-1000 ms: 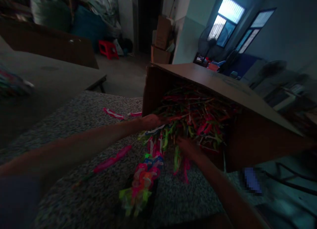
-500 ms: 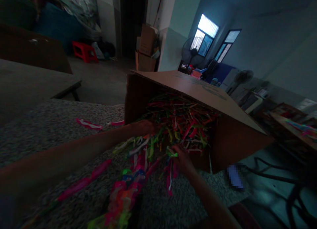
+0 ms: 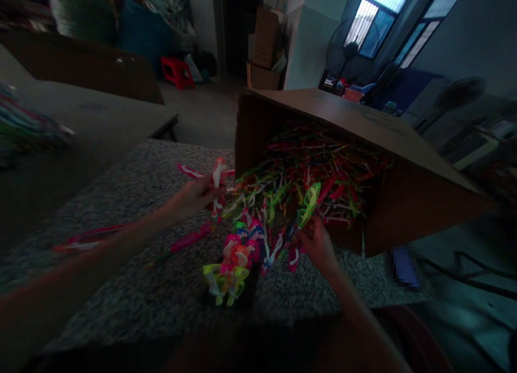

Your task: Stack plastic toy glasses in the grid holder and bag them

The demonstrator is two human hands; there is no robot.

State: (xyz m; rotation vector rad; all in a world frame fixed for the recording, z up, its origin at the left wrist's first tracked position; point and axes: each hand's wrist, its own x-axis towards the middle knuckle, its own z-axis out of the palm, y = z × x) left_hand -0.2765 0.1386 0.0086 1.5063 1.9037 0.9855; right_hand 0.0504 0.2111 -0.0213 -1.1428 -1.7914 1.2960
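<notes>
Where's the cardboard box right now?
In the head view, the cardboard box lies tipped on its side at the right end of the speckled grey surface, its open mouth spilling colored plastic strips just beyond the right hand.

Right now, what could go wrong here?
The strips in the box look tangled, so the right hand pulling the green strip could drag more onto the heap. The box lies on its side and seems to overhang the table, so a hard tug might tip it.
</notes>
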